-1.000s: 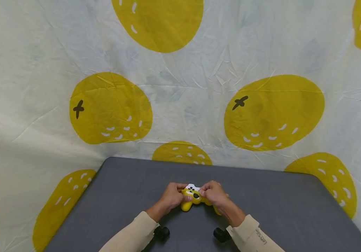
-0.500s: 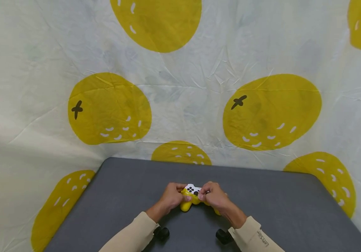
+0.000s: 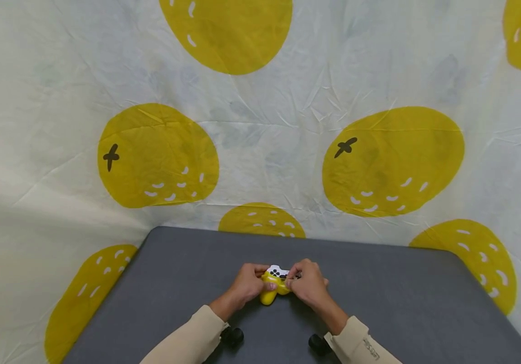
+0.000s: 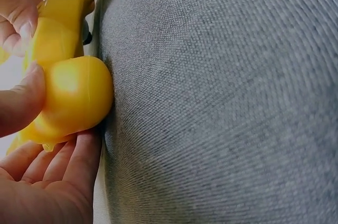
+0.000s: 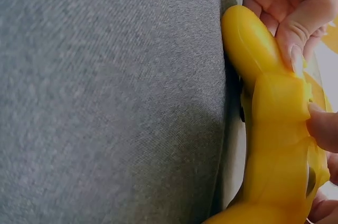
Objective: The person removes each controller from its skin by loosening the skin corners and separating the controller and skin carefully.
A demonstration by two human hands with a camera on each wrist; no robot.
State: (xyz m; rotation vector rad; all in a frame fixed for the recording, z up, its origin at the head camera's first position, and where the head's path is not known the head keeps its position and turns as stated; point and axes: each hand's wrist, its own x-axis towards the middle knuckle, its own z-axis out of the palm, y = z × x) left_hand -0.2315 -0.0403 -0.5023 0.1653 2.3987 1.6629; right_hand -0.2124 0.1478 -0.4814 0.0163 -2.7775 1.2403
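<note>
A white game controller (image 3: 274,270) with black buttons is partly wrapped in a yellow, soft-looking cover (image 3: 267,297). My left hand (image 3: 247,283) holds its left grip, thumb on the front and fingers behind. In the left wrist view the rounded cover end (image 4: 79,89) sits between the left thumb (image 4: 24,97) and fingers. My right hand (image 3: 309,283) pinches the cover's edge near the middle of the controller's face. From the right wrist, the right thumb (image 5: 323,126) presses at the cover's edge. The controller's right side is mostly hidden by the right hand.
A grey padded table (image 3: 187,263) lies under the hands, with the controller close over it. Behind stands a white cloth (image 3: 269,151) printed with large yellow fruit. Black wrist devices (image 3: 232,337) hang below both sleeves.
The cover's edge has come down off the controller's face, baring more white and buttons. My right hand has shifted slightly and now hides the right grip. The left hand stays put.
</note>
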